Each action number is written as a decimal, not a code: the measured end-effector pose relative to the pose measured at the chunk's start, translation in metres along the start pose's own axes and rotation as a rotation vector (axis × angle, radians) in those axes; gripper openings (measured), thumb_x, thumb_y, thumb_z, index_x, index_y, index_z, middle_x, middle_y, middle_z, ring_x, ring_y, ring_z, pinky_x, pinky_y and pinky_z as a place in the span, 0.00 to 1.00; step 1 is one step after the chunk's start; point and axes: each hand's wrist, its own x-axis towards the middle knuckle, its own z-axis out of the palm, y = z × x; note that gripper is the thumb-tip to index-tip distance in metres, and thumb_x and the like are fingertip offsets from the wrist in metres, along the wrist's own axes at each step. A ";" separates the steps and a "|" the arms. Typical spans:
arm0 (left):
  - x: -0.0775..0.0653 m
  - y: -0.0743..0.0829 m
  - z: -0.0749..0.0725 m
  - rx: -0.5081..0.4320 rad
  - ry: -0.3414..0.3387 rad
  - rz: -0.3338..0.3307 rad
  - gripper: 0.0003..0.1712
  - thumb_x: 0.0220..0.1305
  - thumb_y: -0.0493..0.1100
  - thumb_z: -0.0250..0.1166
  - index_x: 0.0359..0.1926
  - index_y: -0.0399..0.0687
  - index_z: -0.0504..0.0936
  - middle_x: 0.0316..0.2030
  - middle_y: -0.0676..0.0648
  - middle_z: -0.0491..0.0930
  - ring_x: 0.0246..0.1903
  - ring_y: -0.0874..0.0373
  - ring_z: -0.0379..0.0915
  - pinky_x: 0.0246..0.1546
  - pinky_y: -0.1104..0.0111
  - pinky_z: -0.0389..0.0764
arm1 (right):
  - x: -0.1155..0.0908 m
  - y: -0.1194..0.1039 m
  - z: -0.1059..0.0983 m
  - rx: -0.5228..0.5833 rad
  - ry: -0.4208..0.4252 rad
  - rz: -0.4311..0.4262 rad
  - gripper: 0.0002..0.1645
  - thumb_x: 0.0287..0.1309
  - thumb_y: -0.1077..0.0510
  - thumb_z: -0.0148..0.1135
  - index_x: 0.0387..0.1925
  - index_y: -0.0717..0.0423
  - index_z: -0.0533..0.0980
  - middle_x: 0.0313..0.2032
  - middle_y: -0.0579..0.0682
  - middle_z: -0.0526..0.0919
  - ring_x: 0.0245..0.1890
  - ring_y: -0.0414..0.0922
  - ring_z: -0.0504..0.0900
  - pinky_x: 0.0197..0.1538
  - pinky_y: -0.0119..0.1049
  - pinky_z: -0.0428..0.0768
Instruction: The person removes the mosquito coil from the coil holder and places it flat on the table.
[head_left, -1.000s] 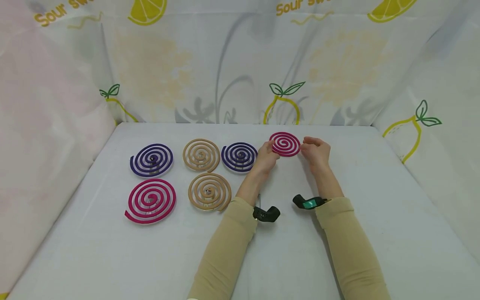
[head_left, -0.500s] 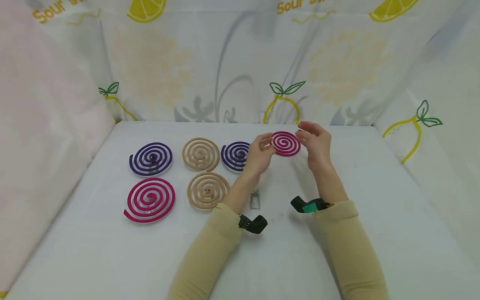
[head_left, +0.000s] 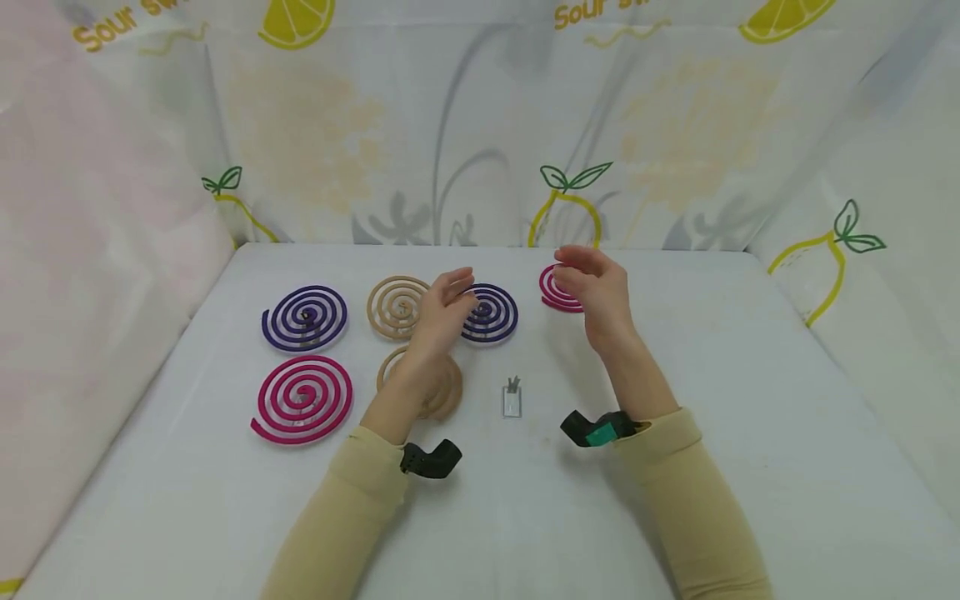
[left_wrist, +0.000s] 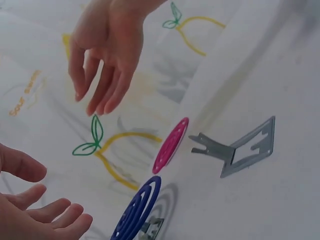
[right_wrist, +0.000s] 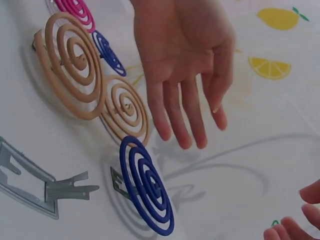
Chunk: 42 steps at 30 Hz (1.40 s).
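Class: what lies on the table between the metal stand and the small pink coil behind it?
Only bare white table between metal stand and small pink coil, per the head view.

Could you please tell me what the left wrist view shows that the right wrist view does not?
Only the left wrist view shows the small pink coil edge-on. Only the right wrist view shows two tan coils. Both show the near blue coil on its stand, the loose metal stand lying on the table, and both hands, left hand and right hand, open and holding nothing.
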 end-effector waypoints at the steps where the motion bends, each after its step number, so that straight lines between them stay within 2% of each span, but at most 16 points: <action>1: 0.000 0.000 -0.005 0.008 -0.009 -0.002 0.30 0.67 0.30 0.53 0.70 0.40 0.66 0.69 0.38 0.68 0.70 0.45 0.63 0.71 0.60 0.66 | -0.001 0.001 0.000 0.001 -0.006 -0.002 0.19 0.63 0.66 0.62 0.55 0.63 0.77 0.43 0.45 0.83 0.44 0.41 0.80 0.49 0.26 0.82; 5: 0.003 0.000 -0.022 0.030 -0.028 -0.008 0.29 0.70 0.32 0.53 0.71 0.41 0.65 0.71 0.39 0.67 0.71 0.46 0.61 0.71 0.59 0.66 | -0.004 0.004 -0.001 0.007 -0.029 0.015 0.19 0.63 0.65 0.62 0.56 0.62 0.77 0.45 0.46 0.83 0.45 0.41 0.80 0.50 0.25 0.81; 8: 0.006 -0.001 -0.031 0.057 0.001 -0.008 0.29 0.70 0.32 0.52 0.71 0.42 0.66 0.70 0.40 0.69 0.70 0.47 0.63 0.69 0.61 0.68 | -0.005 0.006 0.000 0.003 -0.048 0.030 0.19 0.64 0.65 0.61 0.56 0.62 0.76 0.44 0.44 0.83 0.44 0.40 0.81 0.50 0.25 0.80; 13: 0.013 -0.007 -0.038 0.106 0.051 -0.004 0.29 0.67 0.30 0.52 0.69 0.38 0.67 0.68 0.37 0.70 0.69 0.45 0.65 0.65 0.63 0.70 | -0.006 0.011 0.006 0.001 -0.079 0.019 0.19 0.63 0.65 0.62 0.55 0.62 0.76 0.47 0.49 0.82 0.42 0.39 0.81 0.53 0.29 0.82; 18: 0.018 -0.018 -0.041 0.148 0.037 -0.016 0.30 0.65 0.28 0.51 0.69 0.34 0.66 0.69 0.33 0.68 0.70 0.42 0.63 0.69 0.60 0.68 | -0.008 0.019 0.012 0.010 -0.104 0.023 0.19 0.62 0.68 0.62 0.55 0.64 0.77 0.48 0.53 0.82 0.40 0.39 0.81 0.52 0.30 0.83; 19: 0.018 -0.019 -0.042 0.153 0.034 -0.019 0.30 0.65 0.28 0.51 0.70 0.34 0.66 0.69 0.33 0.67 0.70 0.42 0.62 0.68 0.61 0.69 | -0.007 0.021 0.013 0.005 -0.106 0.034 0.20 0.62 0.68 0.62 0.56 0.64 0.77 0.50 0.55 0.82 0.41 0.40 0.81 0.52 0.30 0.83; 21: 0.019 -0.021 -0.043 0.149 0.024 -0.024 0.31 0.65 0.28 0.51 0.70 0.34 0.65 0.70 0.33 0.66 0.71 0.43 0.61 0.59 0.69 0.74 | -0.006 0.023 0.015 -0.022 -0.110 0.061 0.21 0.63 0.67 0.61 0.58 0.64 0.75 0.51 0.54 0.81 0.44 0.43 0.82 0.55 0.31 0.82; 23: 0.019 -0.022 -0.045 0.144 0.019 -0.028 0.32 0.64 0.28 0.50 0.70 0.35 0.65 0.70 0.33 0.65 0.71 0.43 0.60 0.50 0.74 0.74 | -0.006 0.026 0.017 -0.046 -0.123 0.092 0.23 0.65 0.66 0.60 0.61 0.64 0.73 0.53 0.54 0.80 0.47 0.43 0.81 0.59 0.33 0.81; 25: 0.019 -0.023 -0.046 0.149 0.017 -0.028 0.32 0.64 0.28 0.50 0.70 0.35 0.65 0.71 0.33 0.65 0.71 0.43 0.60 0.47 0.76 0.73 | -0.005 0.029 0.019 -0.052 -0.130 0.123 0.24 0.66 0.66 0.59 0.63 0.64 0.72 0.56 0.56 0.79 0.51 0.46 0.80 0.63 0.37 0.79; 26: 0.020 -0.023 -0.046 0.152 0.013 -0.029 0.32 0.65 0.28 0.50 0.71 0.35 0.64 0.71 0.34 0.64 0.71 0.43 0.60 0.47 0.76 0.73 | -0.004 0.031 0.021 -0.050 -0.133 0.134 0.25 0.66 0.66 0.59 0.63 0.64 0.72 0.57 0.57 0.78 0.53 0.47 0.80 0.64 0.38 0.78; 30: 0.022 -0.026 -0.046 0.182 0.012 -0.023 0.31 0.65 0.28 0.51 0.71 0.35 0.65 0.70 0.34 0.65 0.70 0.43 0.62 0.58 0.67 0.73 | -0.003 0.038 0.024 -0.044 -0.136 0.178 0.26 0.66 0.68 0.57 0.65 0.65 0.71 0.64 0.64 0.73 0.59 0.50 0.76 0.68 0.43 0.74; 35: 0.022 -0.028 -0.044 0.209 0.018 -0.019 0.31 0.65 0.28 0.52 0.70 0.35 0.66 0.70 0.33 0.66 0.70 0.43 0.63 0.57 0.64 0.75 | -0.002 0.045 0.027 -0.044 -0.129 0.236 0.28 0.65 0.68 0.56 0.67 0.65 0.69 0.68 0.63 0.70 0.62 0.52 0.74 0.69 0.46 0.73; 42: 0.022 -0.028 -0.043 0.169 0.003 -0.040 0.33 0.64 0.26 0.49 0.71 0.34 0.64 0.71 0.32 0.63 0.71 0.41 0.59 0.61 0.57 0.75 | -0.001 0.053 0.030 0.021 -0.168 0.275 0.30 0.65 0.71 0.53 0.69 0.68 0.65 0.68 0.63 0.68 0.64 0.52 0.71 0.68 0.51 0.73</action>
